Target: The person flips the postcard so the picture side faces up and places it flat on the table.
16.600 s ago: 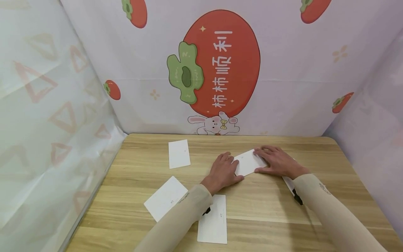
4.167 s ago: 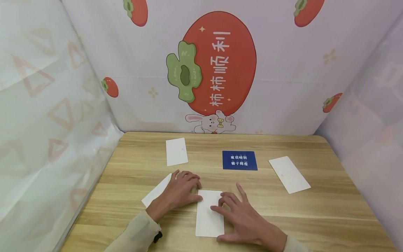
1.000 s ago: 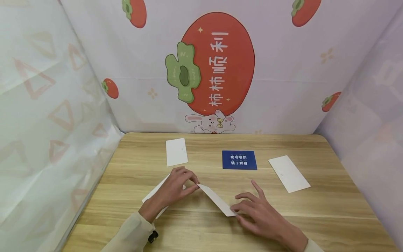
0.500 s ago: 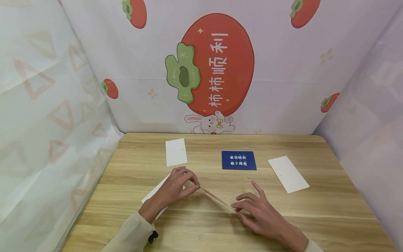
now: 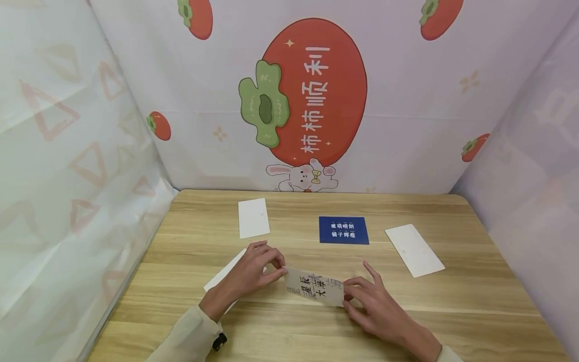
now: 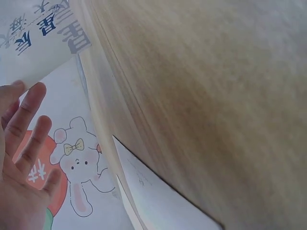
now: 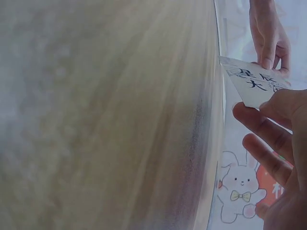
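Between both hands, a pale card (image 5: pixel 314 287) with black and grey Chinese characters is held tilted above the table, printed face toward the head camera. My left hand (image 5: pixel 251 269) pinches its left end between thumb and fingers. My right hand (image 5: pixel 377 306) pinches the opposite end, index finger raised. Both wrist views show the same grips: the card (image 6: pixel 36 36) runs off the upper left in the left one, and the card (image 7: pixel 256 81) sits at the right thumb in the other. A white card (image 5: pixel 226 270) lies partly hidden under my left forearm.
On the wooden table (image 5: pixel 289 332) lie a white card (image 5: pixel 254 218) at the back left, a blue card (image 5: pixel 344 230) with white characters at the back middle, and another white card (image 5: pixel 414 250) to the right. A patterned cloth (image 5: pixel 407 75) stands behind the table.
The card between my hands was lifted off the table and turned from its blank white side, through edge-on, to its printed side. Earlier, the blue card's place held hands on a white card.
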